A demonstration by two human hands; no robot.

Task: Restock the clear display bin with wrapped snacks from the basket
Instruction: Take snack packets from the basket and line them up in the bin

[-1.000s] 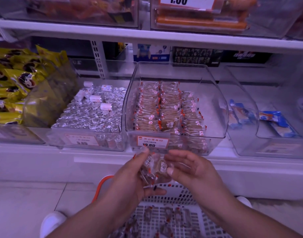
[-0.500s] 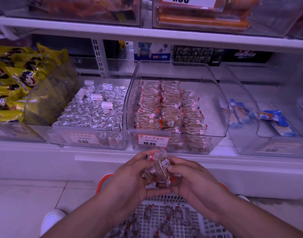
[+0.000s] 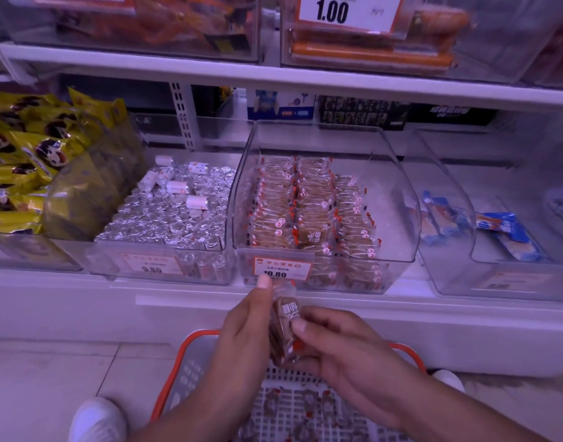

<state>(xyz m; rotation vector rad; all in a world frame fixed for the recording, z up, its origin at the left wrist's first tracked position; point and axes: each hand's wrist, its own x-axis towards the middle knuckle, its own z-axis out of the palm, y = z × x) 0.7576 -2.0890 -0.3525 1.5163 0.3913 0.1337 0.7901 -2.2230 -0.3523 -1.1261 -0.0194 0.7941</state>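
**Shop shelf with snack bins, two hands holding wrapped snacks over a basket**

White shop shelving point(image 3: 273, 79) fills the upper view, with a row of clear bins standing along the front edge of the lower shelf. At the shelf's left end, yellow snack bags point(image 3: 34, 148) printed with a panda face are heaped in a bin. Just beside them, a low bin holds silver foil-wrapped sweets point(image 3: 168, 215) with a few white rolls lying on top; its front carries an orange-bordered price tag. Next comes the clear display bin point(image 3: 398, 186), tall-walled and open at the top, holding neat rows of wrapped snacks point(image 3: 292, 205) in clear film with red marks; the rows fill its left and middle, while its right side is bare. A price tag point(image 3: 281, 269) reading 10.80 is fixed to its front wall. Toward the shelf's right end, two more clear bins hold a few blue packets point(image 3: 506, 234).

Below the shelf's front edge, the left hand point(image 3: 245, 333) and right hand point(image 3: 347, 346) meet, both grasping a small stack of wrapped snacks point(image 3: 285, 330) between them, fingers closed on either side. The stack sits in front of and below the display bin, not inside it. Under the hands lies a white slotted basket point(image 3: 292, 381) with orange handles, more wrapped snacks scattered on its floor. A white shoe point(image 3: 98, 419) shows at the lower left on pale floor tiles.
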